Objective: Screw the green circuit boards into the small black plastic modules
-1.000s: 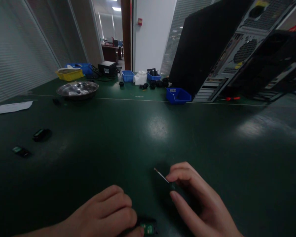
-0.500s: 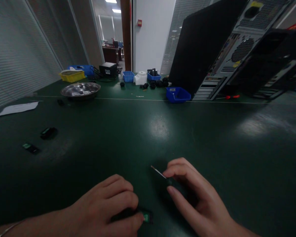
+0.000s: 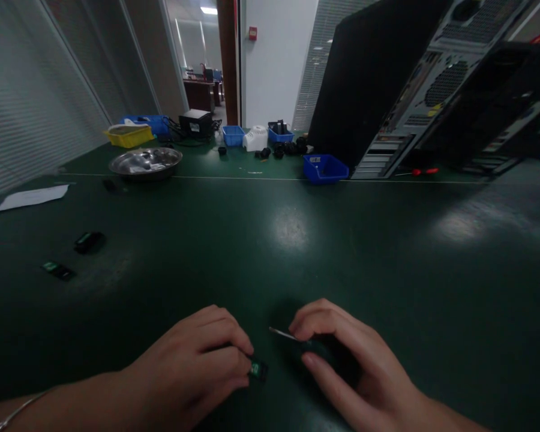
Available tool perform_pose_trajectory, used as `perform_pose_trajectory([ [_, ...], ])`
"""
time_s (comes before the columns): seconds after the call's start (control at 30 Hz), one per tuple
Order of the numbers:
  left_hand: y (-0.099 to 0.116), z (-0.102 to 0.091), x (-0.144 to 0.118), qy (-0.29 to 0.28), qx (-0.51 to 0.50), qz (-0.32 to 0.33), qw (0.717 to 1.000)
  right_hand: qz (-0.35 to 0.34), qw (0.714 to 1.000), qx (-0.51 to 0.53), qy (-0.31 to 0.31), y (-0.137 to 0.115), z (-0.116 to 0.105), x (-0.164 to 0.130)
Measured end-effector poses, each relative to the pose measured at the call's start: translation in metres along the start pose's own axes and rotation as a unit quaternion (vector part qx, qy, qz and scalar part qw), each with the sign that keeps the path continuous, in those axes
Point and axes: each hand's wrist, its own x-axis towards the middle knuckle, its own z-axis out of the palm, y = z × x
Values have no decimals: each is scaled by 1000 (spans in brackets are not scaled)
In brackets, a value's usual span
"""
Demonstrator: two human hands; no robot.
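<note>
Head view shows the left hand [image 3: 198,366] pinching a small black part [image 3: 257,369] low on the table [image 3: 297,252], seemingly light, rigid and delicate, best gripped by its edges, while the right hand [image 3: 346,366] pinches a thin screwdriver [image 3: 282,334].

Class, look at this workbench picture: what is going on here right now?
A person works at a dark green bench. The left hand pinches a small black part with a green face against the surface. The right hand holds a thin metal-tipped tool, probably a small screwdriver, with its tip pointing towards that part but not touching it. Two similar small parts lie to the left. Farther back stand a steel bowl, blue bins and open computer cases.
</note>
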Motion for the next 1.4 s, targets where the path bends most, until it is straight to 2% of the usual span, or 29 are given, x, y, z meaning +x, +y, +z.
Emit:
perform_pose_trajectory([
  [0.2, 0, -2, -1, -30, -11, -11, 999, -5, 1000, -4, -4, -2, 1, 0],
  [0.3, -2, -2, -1, -26, -5, -3, 1000, -10, 1000, -2, 7, -4, 1, 1],
  [0.43, -4, -2, 1, 1, 11, 27, 1000, -14, 1000, -7, 16, -4, 0, 1],
  [0.57, -4, 1, 2, 41, 17, 46, 998, -20, 998, -49, -16, -4, 0, 2],
  [0.7, -4, 3, 1, 60, 12, 35, 998, -40, 991, -114, -56, -1, 0, 0],
  [0.87, -4, 2, 1, 34, 0, 20, 999, -56, 986, -142, -72, 1, 1, -2],
  [1.0, -3, 2, 0, 42, 5, -32, 999, -29, 990, -133, -47, 0, 2, -3],
  [1.13, -2, 0, 0, 21, 15, -78, 997, -6, 994, -110, -26, 1, 2, -3],
  [1.27, -3, -1, 0, 6, 20, -78, 997, 8, 994, -110, -27, 1, 1, -2],
  [1.4, -3, -1, 2, 11, 13, -68, 998, -23, 994, -100, -32, -2, -1, -1],
])
